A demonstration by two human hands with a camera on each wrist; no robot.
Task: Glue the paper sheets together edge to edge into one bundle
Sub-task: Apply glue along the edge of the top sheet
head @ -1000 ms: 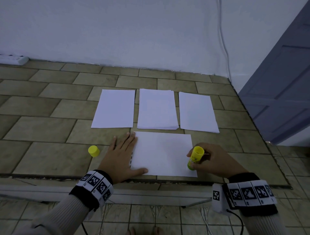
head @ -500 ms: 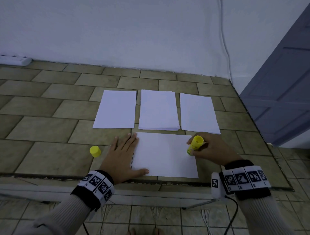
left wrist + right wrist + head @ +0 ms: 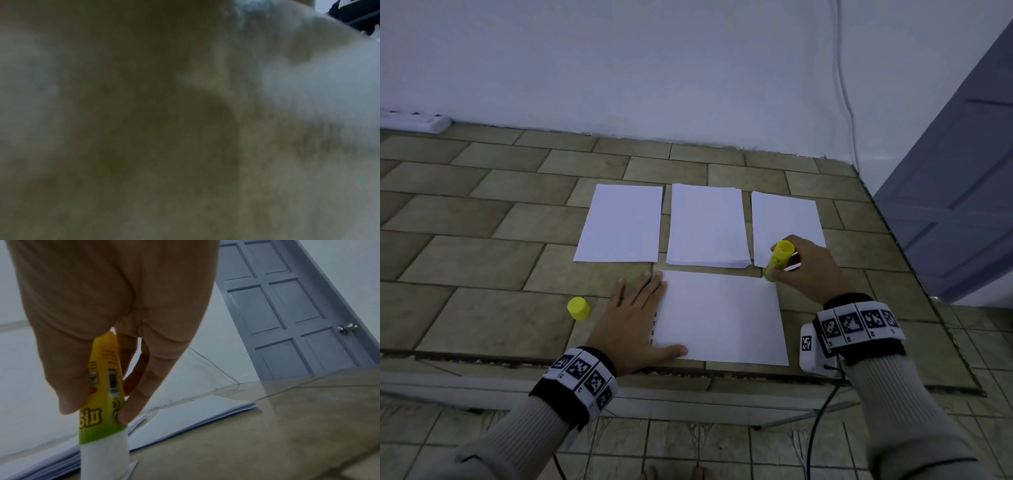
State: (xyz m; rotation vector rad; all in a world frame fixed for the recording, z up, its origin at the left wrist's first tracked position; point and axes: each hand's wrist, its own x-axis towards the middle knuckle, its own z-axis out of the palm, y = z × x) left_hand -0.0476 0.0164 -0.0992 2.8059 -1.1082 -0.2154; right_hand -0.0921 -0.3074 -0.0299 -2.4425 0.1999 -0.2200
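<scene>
The left hand (image 3: 635,318) lies flat, fingers straight, pinning the left edge of the near white paper sheet (image 3: 720,317) on the tiled worktop (image 3: 482,260). The right hand (image 3: 806,269) clamps the yellow glue stick (image 3: 777,260), tip at the sheet's far right corner. Best to run 1 steady, even stroke along the edge, keeping the sheet pinned.

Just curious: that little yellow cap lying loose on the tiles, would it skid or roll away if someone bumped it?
The yellow cap is round and looks like light plastic, so a nudge would probably send it sliding. Tipped onto its side, it may well roll across the tiled surface, as nothing touches it.
</scene>
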